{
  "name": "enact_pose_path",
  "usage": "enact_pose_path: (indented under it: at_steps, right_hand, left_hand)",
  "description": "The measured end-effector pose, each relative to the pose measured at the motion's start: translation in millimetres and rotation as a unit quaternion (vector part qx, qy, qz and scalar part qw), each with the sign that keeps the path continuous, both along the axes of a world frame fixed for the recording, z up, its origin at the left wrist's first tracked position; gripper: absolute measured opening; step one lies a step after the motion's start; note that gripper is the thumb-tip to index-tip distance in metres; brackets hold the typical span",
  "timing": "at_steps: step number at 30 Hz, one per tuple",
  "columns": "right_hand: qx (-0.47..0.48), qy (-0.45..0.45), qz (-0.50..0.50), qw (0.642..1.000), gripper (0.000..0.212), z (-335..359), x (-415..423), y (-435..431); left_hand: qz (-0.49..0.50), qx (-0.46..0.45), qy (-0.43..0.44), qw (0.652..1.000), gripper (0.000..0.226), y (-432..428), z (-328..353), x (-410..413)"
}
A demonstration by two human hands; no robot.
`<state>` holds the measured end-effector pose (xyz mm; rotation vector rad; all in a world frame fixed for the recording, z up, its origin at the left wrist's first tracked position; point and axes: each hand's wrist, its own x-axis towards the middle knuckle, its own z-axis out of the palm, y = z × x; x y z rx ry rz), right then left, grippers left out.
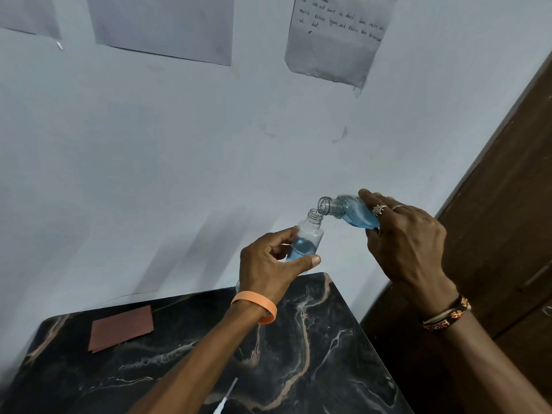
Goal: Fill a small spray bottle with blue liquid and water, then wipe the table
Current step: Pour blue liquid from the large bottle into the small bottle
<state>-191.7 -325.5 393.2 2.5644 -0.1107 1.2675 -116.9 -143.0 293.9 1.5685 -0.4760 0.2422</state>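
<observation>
My left hand (270, 264) grips a small clear spray bottle (307, 237) with no cap, held above the far edge of the black marble table (328, 339). Blue liquid fills its lower part. My right hand (409, 240) grips a second clear bottle with blue liquid (348, 212), tilted so its open mouth sits just above and beside the small bottle's neck. A brown cloth (121, 328) lies flat on the table's left side. A thin white tube, possibly the sprayer's dip tube (227, 395), lies near the table's front edge, partly behind my left forearm.
A pale wall with taped paper sheets (331, 40) stands right behind the table. A dark wooden door or cabinet (493, 234) rises close to the table's right edge.
</observation>
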Motion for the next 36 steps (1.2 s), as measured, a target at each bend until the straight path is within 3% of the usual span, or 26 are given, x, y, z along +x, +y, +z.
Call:
enact_pose_path:
  at_steps: [5, 20, 36]
  right_hand:
    - [-0.001, -0.008, 0.002, 1.000, 0.062, -0.2, 0.0, 0.5]
    - [-0.002, -0.009, 0.003, 1.000, 0.061, 2.6, -2.8, 1.3]
    - [-0.007, -0.010, -0.001, 1.000, 0.062, 1.2, -2.9, 1.0]
  left_hand:
    - [0.002, -0.003, -0.006, 1.000, 0.048, 0.5, 1.6, -0.5]
    - [-0.001, -0.007, -0.020, 1.000, 0.054, 0.5, 6.5, -4.3]
    - [-0.006, -0.009, -0.019, 1.000, 0.046, 1.7, 6.9, -4.8]
